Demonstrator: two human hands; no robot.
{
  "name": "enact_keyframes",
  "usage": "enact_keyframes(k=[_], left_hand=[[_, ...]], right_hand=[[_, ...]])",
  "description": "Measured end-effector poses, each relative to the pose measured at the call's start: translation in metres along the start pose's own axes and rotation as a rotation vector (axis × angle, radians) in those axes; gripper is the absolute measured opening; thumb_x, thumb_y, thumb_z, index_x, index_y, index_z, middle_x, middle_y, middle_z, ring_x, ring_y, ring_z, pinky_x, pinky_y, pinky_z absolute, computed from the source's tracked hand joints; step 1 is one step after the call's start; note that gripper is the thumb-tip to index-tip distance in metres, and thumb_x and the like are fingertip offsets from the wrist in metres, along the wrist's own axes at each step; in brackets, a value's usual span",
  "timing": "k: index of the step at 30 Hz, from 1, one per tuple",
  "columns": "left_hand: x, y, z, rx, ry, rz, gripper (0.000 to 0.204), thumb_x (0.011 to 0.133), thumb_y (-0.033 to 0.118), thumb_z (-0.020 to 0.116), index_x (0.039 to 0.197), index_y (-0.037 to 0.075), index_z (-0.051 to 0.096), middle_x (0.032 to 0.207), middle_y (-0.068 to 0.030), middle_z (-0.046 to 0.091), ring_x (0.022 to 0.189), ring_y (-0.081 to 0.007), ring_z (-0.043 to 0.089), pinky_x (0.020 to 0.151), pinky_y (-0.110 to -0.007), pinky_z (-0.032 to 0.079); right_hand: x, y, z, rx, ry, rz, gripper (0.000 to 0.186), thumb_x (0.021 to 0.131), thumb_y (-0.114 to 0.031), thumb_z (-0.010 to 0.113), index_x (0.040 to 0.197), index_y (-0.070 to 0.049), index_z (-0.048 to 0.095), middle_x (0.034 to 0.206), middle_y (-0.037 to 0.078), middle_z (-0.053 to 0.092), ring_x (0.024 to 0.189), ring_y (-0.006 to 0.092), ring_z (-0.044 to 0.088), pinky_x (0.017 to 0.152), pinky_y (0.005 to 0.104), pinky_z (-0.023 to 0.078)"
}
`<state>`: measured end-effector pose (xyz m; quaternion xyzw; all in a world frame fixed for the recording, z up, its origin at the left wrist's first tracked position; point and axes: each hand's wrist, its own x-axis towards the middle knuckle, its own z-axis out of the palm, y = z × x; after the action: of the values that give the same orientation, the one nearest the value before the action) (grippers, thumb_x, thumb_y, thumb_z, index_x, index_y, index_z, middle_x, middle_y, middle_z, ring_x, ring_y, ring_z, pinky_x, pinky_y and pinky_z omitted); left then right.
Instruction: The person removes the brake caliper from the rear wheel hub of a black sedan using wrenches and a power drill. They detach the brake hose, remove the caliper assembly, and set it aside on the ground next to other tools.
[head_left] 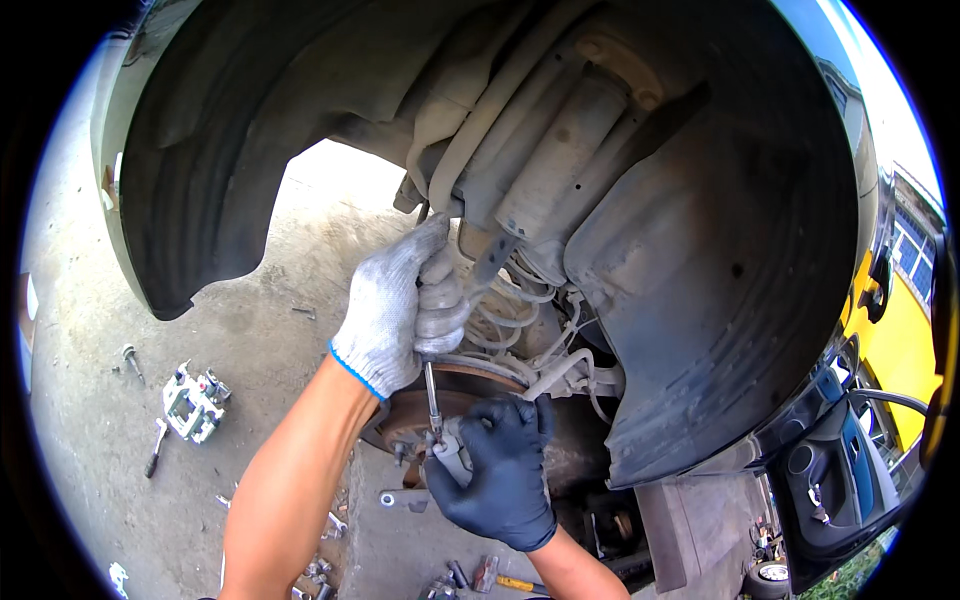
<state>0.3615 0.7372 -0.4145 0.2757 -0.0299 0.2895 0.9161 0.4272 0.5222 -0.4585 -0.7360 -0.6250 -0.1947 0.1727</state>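
My left hand (405, 305), in a white knit glove with a blue cuff, is closed around a slim metal bar (432, 390) below the wheel arch. The bar runs down out of the fist toward my right hand (495, 470), which wears a black glove. My right fingers are curled around a grey metal tool (452, 455) at the bar's lower end; the palm hides most of it. Just behind both hands is a rusty brake disc (420, 415). Above right stand a coil spring (510, 310) and a dusty shock absorber (565, 150).
A dark wheel-arch liner (720, 270) curves over the hands. On the concrete at left lie a brake caliper (195, 402), a ratchet (155, 450) and a bolt (132, 362). A hammer (500, 578) and several small tools lie below. An open car door (840, 470) stands at right.
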Motion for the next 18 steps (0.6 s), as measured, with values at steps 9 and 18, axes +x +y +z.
enact_keyframes(k=[9, 18], left_hand=[[0.000, -0.005, 0.004, -0.014, 0.243, 0.036, 0.055, 0.122, 0.044, 0.052, 0.073, 0.026, 0.035, 0.060, 0.0097, 0.021, 0.045, -0.0080, 0.018, 0.042, -0.029, 0.015], [-0.029, 0.007, 0.016, 0.013, 0.541, 0.226, 0.055, 0.121, 0.043, 0.054, 0.074, 0.025, 0.034, 0.059, 0.0076, 0.023, 0.045, -0.0115, 0.018, 0.044, -0.033, 0.015]], right_hand=[[-0.002, 0.003, 0.005, 0.022, 0.000, 0.027, 0.037, 0.079, -0.034, 0.081, 0.106, -0.009, 0.075, 0.117, 0.013, 0.066, 0.120, 0.0399, 0.057, 0.117, 0.0667, 0.026], [0.004, -0.004, 0.002, 0.057, -0.050, 0.050, 0.038, 0.080, -0.033, 0.081, 0.108, -0.008, 0.075, 0.118, 0.014, 0.066, 0.121, 0.0402, 0.057, 0.119, 0.0677, 0.025]])
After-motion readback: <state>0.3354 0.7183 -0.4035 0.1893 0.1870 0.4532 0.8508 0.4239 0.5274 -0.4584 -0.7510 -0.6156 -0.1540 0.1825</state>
